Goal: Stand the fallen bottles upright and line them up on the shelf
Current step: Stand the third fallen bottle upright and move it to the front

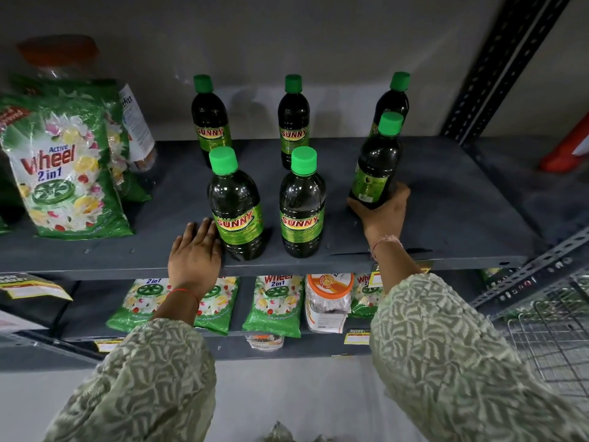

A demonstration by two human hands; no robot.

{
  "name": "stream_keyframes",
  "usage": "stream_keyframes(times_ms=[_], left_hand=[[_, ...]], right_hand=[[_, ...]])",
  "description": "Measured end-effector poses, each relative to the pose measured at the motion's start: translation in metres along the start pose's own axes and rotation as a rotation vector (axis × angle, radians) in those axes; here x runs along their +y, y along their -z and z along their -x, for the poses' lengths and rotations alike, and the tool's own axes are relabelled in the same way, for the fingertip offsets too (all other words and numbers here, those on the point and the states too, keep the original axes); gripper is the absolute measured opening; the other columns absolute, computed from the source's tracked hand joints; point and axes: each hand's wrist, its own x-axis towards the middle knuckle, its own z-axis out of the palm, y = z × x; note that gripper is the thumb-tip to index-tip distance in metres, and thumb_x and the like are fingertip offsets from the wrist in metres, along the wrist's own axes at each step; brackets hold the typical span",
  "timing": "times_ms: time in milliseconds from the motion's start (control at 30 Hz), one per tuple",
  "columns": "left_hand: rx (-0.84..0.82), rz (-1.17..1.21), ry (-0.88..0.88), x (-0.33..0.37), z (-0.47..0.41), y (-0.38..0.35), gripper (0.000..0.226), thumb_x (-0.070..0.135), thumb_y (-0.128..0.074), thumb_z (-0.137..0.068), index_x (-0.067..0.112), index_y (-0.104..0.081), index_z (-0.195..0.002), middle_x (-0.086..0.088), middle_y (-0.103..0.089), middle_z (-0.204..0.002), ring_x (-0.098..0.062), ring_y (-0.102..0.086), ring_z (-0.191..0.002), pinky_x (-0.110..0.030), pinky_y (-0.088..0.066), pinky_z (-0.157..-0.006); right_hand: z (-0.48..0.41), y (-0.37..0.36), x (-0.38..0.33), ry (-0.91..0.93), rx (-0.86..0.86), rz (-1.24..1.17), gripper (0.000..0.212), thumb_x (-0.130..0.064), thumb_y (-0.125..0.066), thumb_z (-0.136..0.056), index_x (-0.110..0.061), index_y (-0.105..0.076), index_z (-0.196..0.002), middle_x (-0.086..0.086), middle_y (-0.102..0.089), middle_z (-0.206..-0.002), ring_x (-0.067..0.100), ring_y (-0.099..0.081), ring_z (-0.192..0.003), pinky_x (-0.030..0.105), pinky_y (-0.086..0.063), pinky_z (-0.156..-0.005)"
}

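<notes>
Several dark bottles with green caps and "Sunny" labels stand on the grey shelf (446,199). The back row has a left bottle (209,122), a middle bottle (293,122) and a right bottle (393,100). In front stand a left bottle (237,205) and a middle bottle (302,205). My right hand (385,212) grips the base of the front right bottle (377,164), which tilts slightly, its label turned away. My left hand (196,250) lies flat on the shelf's front edge, fingers touching the front left bottle's base.
Green "Wheel" detergent packs (63,167) and a clear jar with an orange lid (57,55) fill the shelf's left end. The lower shelf holds more packs (274,304) and a jar (328,301). A slotted metal upright (497,71) rises at right; a wire basket (554,342) is lower right.
</notes>
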Motion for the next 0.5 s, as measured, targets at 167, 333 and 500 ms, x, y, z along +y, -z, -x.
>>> stream_keyframes(times_ms=[167, 333, 500], left_hand=[[-0.009, 0.004, -0.009, 0.0, 0.0, 0.001, 0.049, 0.026, -0.026, -0.098, 0.019, -0.02, -0.146, 0.0, -0.018, -0.158, -0.022, -0.01, -0.147, -0.038, -0.01, -0.12], [-0.016, -0.006, -0.014, -0.001, 0.0, 0.001, 0.049, 0.026, -0.025, -0.098, 0.019, -0.02, -0.146, 0.001, -0.018, -0.158, -0.023, -0.01, -0.147, -0.039, -0.011, -0.121], [-0.022, -0.011, -0.007, -0.001, 0.0, 0.001, 0.049, 0.026, -0.025, -0.098, 0.018, -0.019, -0.146, 0.0, -0.017, -0.158, -0.021, -0.009, -0.147, -0.038, -0.009, -0.121]], right_hand=[[-0.008, 0.014, 0.01, -0.052, -0.154, -0.11, 0.043, 0.002, -0.065, -0.079, -0.003, -0.044, -0.117, 0.017, -0.059, -0.117, 0.019, -0.052, -0.104, 0.017, -0.039, -0.08], [-0.013, 0.013, 0.012, -0.053, -0.167, -0.121, 0.065, -0.029, -0.068, -0.075, -0.012, -0.043, -0.132, 0.012, -0.046, -0.14, 0.027, -0.041, -0.131, 0.046, -0.032, -0.112], [-0.016, 0.002, -0.003, 0.021, -0.103, 0.043, 0.089, -0.017, -0.087, -0.052, -0.003, -0.038, -0.125, 0.02, -0.047, -0.127, 0.031, -0.045, -0.118, 0.045, -0.039, -0.103]])
